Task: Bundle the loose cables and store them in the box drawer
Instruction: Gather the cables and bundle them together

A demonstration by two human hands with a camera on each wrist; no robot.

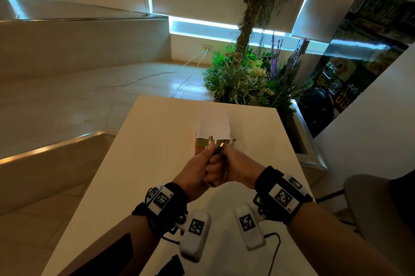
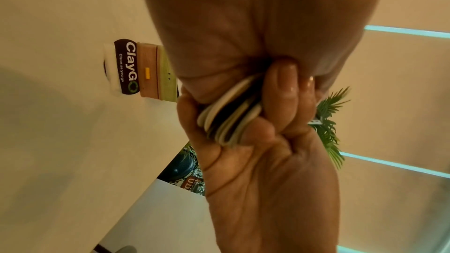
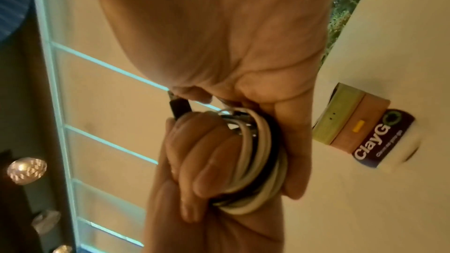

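Observation:
A coil of white and black cables [image 3: 258, 161] is clamped between both hands above the middle of the white table [image 1: 157, 141]. My left hand [image 1: 197, 167] and right hand [image 1: 240, 165] press together around the cable coil [image 2: 228, 120], fingers curled over the loops. Metal plug ends [image 1: 219, 144] stick up out of the fists, and a black plug [image 3: 179, 107] shows by the right fingers. Just beyond the hands stands the small box [image 1: 212, 126], white on top, with green and tan sections and a "ClayGo" label [image 3: 360, 132]. Its drawer is hidden by the hands.
A planter with green and purple plants [image 1: 242, 78] stands past the table's far right corner. A thin black wire [image 1: 275, 248] trails on the near table, with dark flat items [image 1: 173, 264] at the front edge. A grey chair [image 1: 377, 208] is at right.

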